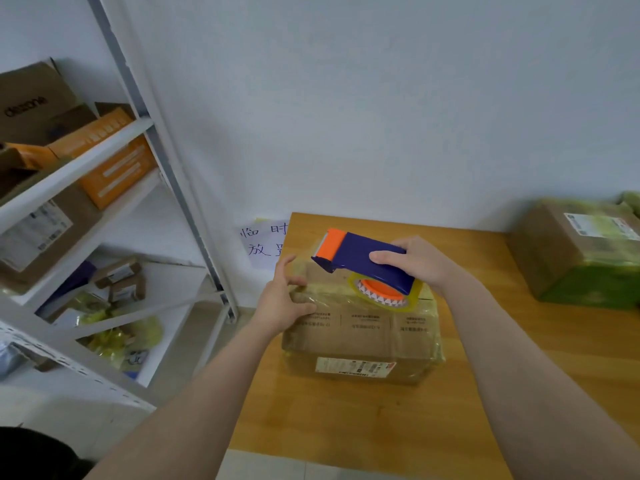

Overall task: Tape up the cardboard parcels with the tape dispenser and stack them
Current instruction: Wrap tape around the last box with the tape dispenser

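Note:
A brown cardboard parcel (360,337) wrapped in yellowish tape sits near the left end of the wooden table (381,427). My right hand (415,263) grips the handle of a blue and orange tape dispenser (363,263), held over the parcel's top with its tape roll touching the box. My left hand (282,304) rests on the parcel's top left corner, fingers curled over the edge and pressing the tape there. A second parcel (575,254), brown with green-tinted tape, stands at the table's far right.
A white metal shelf rack (114,216) on the left holds several cardboard and orange boxes. A paper note with handwriting (263,244) hangs on the wall behind the table's left edge. White wall behind.

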